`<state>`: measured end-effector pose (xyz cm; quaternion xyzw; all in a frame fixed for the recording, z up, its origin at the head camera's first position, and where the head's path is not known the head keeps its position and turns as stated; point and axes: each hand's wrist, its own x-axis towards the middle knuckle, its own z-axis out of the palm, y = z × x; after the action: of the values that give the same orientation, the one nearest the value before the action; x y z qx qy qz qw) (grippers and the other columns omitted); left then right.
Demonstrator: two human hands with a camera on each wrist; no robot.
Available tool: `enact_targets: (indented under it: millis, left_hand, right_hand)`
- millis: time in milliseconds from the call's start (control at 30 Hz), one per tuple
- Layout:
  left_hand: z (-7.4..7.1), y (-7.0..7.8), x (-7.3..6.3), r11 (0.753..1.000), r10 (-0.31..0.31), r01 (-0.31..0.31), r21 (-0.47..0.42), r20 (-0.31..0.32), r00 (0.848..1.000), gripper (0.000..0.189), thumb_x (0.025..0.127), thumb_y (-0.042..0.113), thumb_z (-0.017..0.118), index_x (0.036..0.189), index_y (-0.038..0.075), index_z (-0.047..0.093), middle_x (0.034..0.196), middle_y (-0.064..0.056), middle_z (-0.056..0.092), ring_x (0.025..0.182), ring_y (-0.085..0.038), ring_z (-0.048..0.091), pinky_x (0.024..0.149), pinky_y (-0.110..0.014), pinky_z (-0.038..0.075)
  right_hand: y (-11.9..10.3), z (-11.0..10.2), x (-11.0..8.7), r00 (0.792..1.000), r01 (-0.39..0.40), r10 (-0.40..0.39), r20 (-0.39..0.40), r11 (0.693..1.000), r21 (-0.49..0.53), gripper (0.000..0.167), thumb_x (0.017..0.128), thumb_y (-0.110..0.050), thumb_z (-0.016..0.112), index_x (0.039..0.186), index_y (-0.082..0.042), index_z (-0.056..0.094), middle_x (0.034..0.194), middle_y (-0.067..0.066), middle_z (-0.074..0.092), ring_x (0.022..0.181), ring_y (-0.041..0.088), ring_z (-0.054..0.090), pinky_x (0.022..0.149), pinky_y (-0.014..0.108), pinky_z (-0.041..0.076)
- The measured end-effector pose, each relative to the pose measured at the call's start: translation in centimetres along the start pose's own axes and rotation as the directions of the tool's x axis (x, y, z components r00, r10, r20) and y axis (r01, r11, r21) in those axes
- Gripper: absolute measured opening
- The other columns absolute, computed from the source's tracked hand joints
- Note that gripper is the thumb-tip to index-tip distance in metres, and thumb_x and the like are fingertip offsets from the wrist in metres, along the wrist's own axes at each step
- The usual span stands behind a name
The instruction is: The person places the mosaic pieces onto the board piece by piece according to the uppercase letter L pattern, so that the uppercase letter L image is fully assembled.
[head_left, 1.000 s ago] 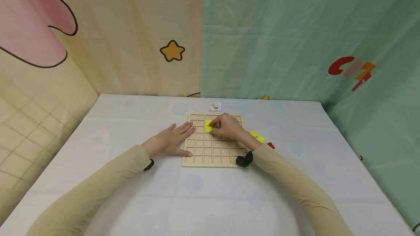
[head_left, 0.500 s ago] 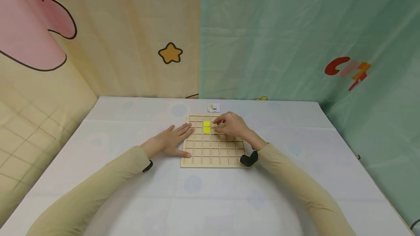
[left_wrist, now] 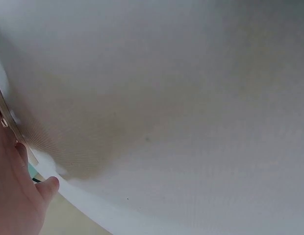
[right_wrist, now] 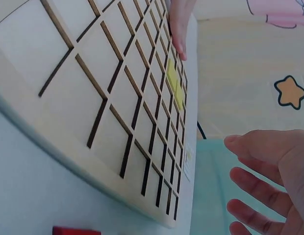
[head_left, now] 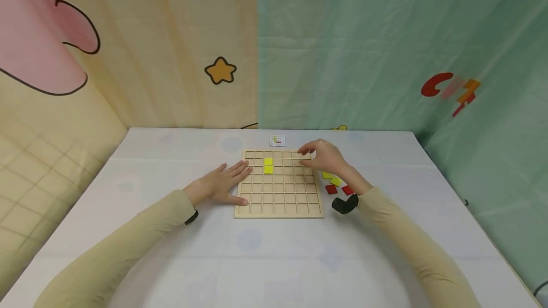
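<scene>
A wooden grid board [head_left: 278,197] lies flat on the table, with two yellow square tiles [head_left: 268,169] set one above the other in its upper left cells. My left hand [head_left: 222,184] rests with spread fingers on the board's left edge; in the left wrist view only part of that hand [left_wrist: 19,196] shows. Over the board's upper right corner hovers my right hand [head_left: 323,156], thumb and fingers apart with nothing between them. The right wrist view shows this hand [right_wrist: 274,176] relaxed, its fingers spaced out.
Right of the board lie loose yellow tiles [head_left: 336,181] and red tiles [head_left: 331,189], partly under my right forearm. A small card with a coloured grid pattern [head_left: 277,140] lies behind the board. Printed curtains [head_left: 334,61] hang behind the white table [head_left: 257,260].
My right hand has left the yellow tiles and moved right across the board to its upper right corner. The loose tiles have come into fuller view. My left hand stays in place.
</scene>
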<state>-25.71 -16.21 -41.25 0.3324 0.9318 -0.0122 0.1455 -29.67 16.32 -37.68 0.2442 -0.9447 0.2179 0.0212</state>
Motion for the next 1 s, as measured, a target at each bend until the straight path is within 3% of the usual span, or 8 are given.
enact_targets:
  millis: [300,533,1000]
  left_hand:
    - [0.2,-0.3,0.3,1.0,-0.004,0.004,0.008,0.008,1.0,0.105,0.083,0.075,0.047,0.156,0.013,0.004,0.163,-0.009,-0.003,0.151,-0.026,0.001,0.117,-0.059,0.011]
    - [0.2,-0.2,0.3,1.0,-0.002,0.001,0.012,0.014,1.0,0.105,0.084,0.075,0.046,0.156,0.013,0.003,0.163,-0.009,-0.003,0.151,-0.027,0.001,0.117,-0.059,0.011]
    - [0.1,0.0,0.2,0.999,-0.015,0.014,0.034,0.022,1.0,0.106,0.083,0.077,0.045,0.156,0.013,0.003,0.163,-0.008,-0.003,0.151,-0.025,0.001,0.118,-0.059,0.01]
  right_hand:
    - [2.6,-1.6,-2.0,1.0,-0.003,0.002,-0.025,0.999,-0.04,0.03,0.082,-0.025,0.076,0.108,-0.011,0.073,0.101,0.006,0.073,0.096,0.025,0.062,0.079,0.042,0.052]
    - [4.7,-2.0,-3.8,0.998,-0.057,0.056,-0.023,0.997,-0.044,0.034,0.081,-0.026,0.076,0.11,-0.008,0.072,0.102,0.009,0.072,0.098,0.03,0.062,0.079,0.043,0.051]
    - [7.4,-0.9,-5.8,0.985,-0.168,0.168,0.037,0.986,-0.002,0.031,0.082,-0.029,0.074,0.109,-0.013,0.072,0.096,0.003,0.071,0.095,0.023,0.061,0.076,0.036,0.05]
